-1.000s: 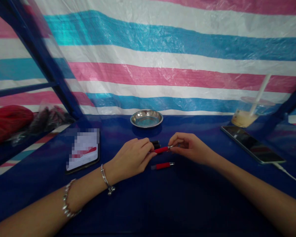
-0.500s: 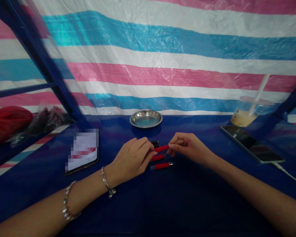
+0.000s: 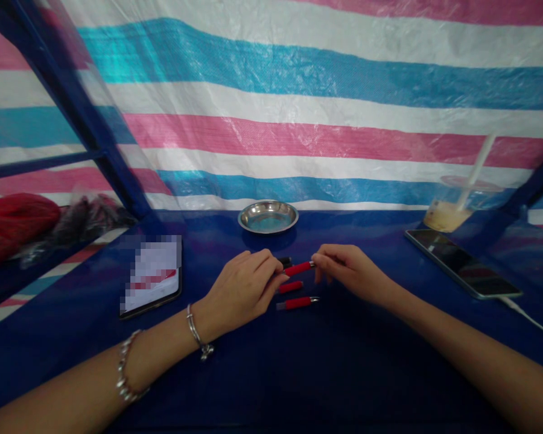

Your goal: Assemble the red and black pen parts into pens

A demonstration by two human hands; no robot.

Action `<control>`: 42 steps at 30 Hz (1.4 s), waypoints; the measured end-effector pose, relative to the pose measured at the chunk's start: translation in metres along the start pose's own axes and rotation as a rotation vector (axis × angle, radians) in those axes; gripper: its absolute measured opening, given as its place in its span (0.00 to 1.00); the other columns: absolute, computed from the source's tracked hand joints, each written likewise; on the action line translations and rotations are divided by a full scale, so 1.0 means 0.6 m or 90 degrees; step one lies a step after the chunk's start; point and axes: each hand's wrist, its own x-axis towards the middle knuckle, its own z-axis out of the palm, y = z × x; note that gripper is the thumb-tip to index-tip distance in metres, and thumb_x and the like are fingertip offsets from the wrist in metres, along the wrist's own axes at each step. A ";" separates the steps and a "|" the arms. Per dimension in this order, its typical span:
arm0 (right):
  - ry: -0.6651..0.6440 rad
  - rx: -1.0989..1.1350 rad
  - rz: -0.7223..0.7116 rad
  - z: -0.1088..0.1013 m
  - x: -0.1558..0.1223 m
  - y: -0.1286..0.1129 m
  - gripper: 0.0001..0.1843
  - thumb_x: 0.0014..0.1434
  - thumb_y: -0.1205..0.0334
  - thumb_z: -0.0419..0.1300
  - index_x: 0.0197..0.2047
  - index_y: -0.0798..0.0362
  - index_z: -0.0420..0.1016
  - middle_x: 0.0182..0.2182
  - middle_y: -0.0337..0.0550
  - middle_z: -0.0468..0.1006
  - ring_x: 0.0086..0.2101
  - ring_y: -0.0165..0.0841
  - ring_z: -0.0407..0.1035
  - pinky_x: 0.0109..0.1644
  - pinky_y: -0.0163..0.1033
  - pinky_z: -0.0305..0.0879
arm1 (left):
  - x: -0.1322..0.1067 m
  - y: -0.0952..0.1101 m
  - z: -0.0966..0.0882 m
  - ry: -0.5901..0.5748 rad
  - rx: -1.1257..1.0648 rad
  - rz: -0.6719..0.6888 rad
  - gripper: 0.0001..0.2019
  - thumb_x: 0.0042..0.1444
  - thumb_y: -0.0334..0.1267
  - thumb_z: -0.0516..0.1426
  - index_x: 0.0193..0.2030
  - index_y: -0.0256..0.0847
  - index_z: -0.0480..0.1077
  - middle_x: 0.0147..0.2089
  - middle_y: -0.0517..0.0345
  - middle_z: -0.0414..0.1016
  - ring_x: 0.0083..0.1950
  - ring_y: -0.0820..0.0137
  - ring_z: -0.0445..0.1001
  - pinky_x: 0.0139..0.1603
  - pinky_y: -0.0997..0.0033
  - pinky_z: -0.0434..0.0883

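L hand & R hand both pinch one red pen, an end each. 2 more red pens lie on table just below.

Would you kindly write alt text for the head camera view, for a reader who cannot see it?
Two bare hands, left hand and right hand, hold a small red piece between them over a blue table, with two more red pieces lying just below. A steel dish, two phones and an iced drink sit before a striped tarp.
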 end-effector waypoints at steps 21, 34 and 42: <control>-0.037 -0.083 -0.048 -0.005 -0.004 -0.003 0.13 0.57 0.55 0.48 0.31 0.55 0.65 0.24 0.38 0.69 0.26 0.27 0.61 0.28 0.31 0.54 | 0.000 0.001 0.000 0.008 0.007 0.003 0.08 0.58 0.36 0.45 0.34 0.36 0.62 0.32 0.56 0.66 0.31 0.70 0.64 0.31 0.70 0.60; 0.044 -0.376 0.058 -0.084 0.004 0.028 0.10 0.51 0.56 0.55 0.28 0.54 0.70 0.20 0.39 0.69 0.21 0.27 0.61 0.24 0.32 0.52 | 0.003 -0.015 -0.001 -0.176 0.060 -0.063 0.09 0.58 0.37 0.45 0.35 0.36 0.63 0.34 0.56 0.62 0.28 0.71 0.65 0.26 0.72 0.61; -0.068 -0.448 0.083 -0.089 0.004 0.055 0.08 0.47 0.60 0.59 0.33 0.52 0.72 0.23 0.40 0.69 0.24 0.30 0.63 0.27 0.34 0.55 | 0.005 -0.009 -0.013 -0.164 -0.048 -0.009 0.07 0.57 0.36 0.46 0.39 0.38 0.62 0.38 0.57 0.61 0.32 0.72 0.64 0.32 0.72 0.63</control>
